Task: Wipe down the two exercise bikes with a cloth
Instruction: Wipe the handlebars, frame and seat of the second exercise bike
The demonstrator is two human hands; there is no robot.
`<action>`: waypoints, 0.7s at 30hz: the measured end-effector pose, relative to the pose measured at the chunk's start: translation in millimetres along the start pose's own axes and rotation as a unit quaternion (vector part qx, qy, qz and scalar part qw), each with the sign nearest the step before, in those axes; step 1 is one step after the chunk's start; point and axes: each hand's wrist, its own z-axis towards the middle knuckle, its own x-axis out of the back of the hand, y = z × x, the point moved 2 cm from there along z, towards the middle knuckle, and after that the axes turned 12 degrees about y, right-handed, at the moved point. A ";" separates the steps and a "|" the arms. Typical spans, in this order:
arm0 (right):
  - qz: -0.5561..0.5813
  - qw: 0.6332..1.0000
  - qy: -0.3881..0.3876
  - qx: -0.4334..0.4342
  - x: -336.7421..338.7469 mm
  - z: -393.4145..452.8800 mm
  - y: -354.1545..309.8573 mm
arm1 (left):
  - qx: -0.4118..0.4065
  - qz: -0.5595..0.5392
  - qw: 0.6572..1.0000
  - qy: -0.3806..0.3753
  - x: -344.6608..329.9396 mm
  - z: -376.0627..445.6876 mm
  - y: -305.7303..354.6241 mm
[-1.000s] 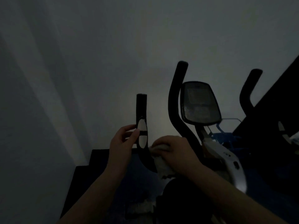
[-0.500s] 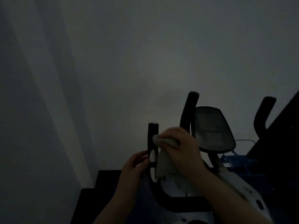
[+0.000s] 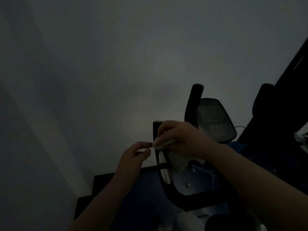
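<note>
The room is very dim. An exercise bike stands in front of me with black curved handlebars (image 3: 168, 189) and an oval console (image 3: 215, 120). My right hand (image 3: 181, 137) grips a pale cloth (image 3: 178, 160) wrapped round the upper part of the left handlebar grip (image 3: 156, 127). My left hand (image 3: 135, 157) is just left of that grip, its fingertips pinching the cloth's edge (image 3: 152, 148). The cloth's lower part hangs behind the handlebar. A taller black handle (image 3: 194, 100) rises beside the console.
A plain grey wall fills the upper view. Another black handle (image 3: 263, 99) and a dark slanted shape (image 3: 293, 84) stand at the right. Blue frame parts (image 3: 201, 179) sit below the console. A dark floor edge (image 3: 103, 180) lies at lower left.
My right hand has carried the cloth from low by the handlebar's base up to the top of the left grip. My left hand let go of the grip and now pinches the cloth's edge.
</note>
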 end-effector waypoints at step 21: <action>-0.028 0.988 -0.142 -0.050 13.1 -57.7 -1.9 | 0.096 -0.042 0.995 0.003 -13.6 0.3 7.7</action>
